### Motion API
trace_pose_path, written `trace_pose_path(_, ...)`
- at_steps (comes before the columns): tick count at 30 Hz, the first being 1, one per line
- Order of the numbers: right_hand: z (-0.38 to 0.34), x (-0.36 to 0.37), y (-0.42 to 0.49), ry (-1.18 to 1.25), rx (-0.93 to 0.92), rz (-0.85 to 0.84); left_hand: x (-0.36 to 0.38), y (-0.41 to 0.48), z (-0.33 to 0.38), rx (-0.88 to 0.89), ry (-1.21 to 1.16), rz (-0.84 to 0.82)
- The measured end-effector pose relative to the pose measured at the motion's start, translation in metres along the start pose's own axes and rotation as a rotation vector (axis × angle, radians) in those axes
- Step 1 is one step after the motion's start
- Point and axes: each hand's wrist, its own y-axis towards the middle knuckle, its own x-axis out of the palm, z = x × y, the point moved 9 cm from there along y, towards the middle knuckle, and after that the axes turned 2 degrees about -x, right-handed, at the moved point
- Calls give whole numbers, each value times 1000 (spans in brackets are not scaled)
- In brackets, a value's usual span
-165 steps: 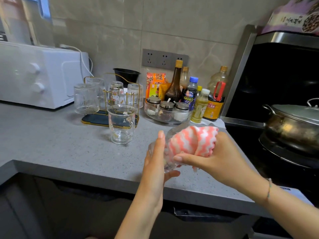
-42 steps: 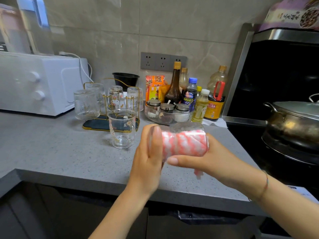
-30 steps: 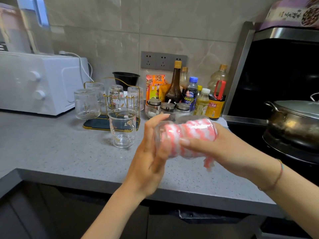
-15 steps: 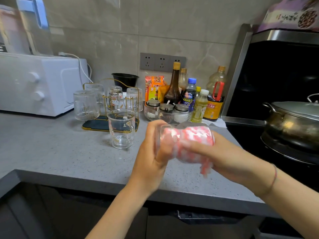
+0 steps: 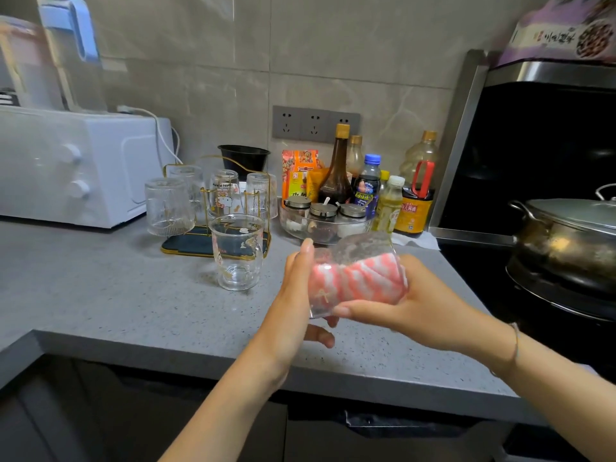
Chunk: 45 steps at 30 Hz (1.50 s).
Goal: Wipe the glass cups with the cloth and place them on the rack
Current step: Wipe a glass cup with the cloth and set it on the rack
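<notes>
The glass cup (image 5: 353, 258) lies on its side in the air above the front part of the grey countertop (image 5: 100, 295), held between 2 hands. Its base points left and its mouth right. The pink-and-white cloth (image 5: 360, 278) is stuffed inside and fills most of the cup.

The left hand (image 5: 293, 305) stands flat against the base, fingers straight and together and pointing up, with the thumb bent loosely below the cup. The right hand (image 5: 410, 305) wraps the mouth end: its thumb presses along the cup's lower near wall, while its fingers are hidden behind glass and cloth, so how far they curl cannot be told.

Just left of the hands, 1 second cup (image 5: 236, 251) stands upright on the countertop, in front of the gold wire rack (image 5: 213, 208), where 4 glasses sit upside down. Behind the hands is a glass bowl of jars (image 5: 320, 225), with a row of bottles beyond it. A white oven (image 5: 66, 168) stands far left, a lidded pot (image 5: 566, 235) far right.
</notes>
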Motion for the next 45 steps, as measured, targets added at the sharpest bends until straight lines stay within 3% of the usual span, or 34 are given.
trace_pose_path(2,-1,3,0,51,-8,-23,-3,0,2,33,13,51)
trace_pose_path(5,3,6,0,178,41,-12,-9,-6,22,309,134,149)
trace_pose_path(9,26,4,-4,468,221,29,-4,-22,44,680,470,145)
trace_pose_path(12,32,2,-5,485,271,35,-1,-27,49,774,583,128)
trace_pose_path(14,34,-1,-2,431,243,50,-1,-22,44,685,514,95)
trace_pose_path(20,12,-9,2,53,63,19,7,-2,-1,107,52,-86)
trace_pose_path(24,13,-1,2,94,50,-16,1,3,-8,39,-17,25)
trace_pose_path(27,27,-1,2,211,118,-23,0,-3,9,258,101,50)
trace_pose_path(31,50,0,0,501,253,-40,2,-12,27,660,472,13)
trace_pose_path(34,55,0,1,493,288,-108,8,-26,30,868,665,-13)
trace_pose_path(37,55,-6,3,414,339,-149,10,-14,20,712,529,-73)
trace_pose_path(41,50,-12,4,396,337,-183,7,11,-6,104,-65,-177)
trace_pose_path(45,47,-12,3,300,314,-232,26,-6,-30,-340,-273,-419)
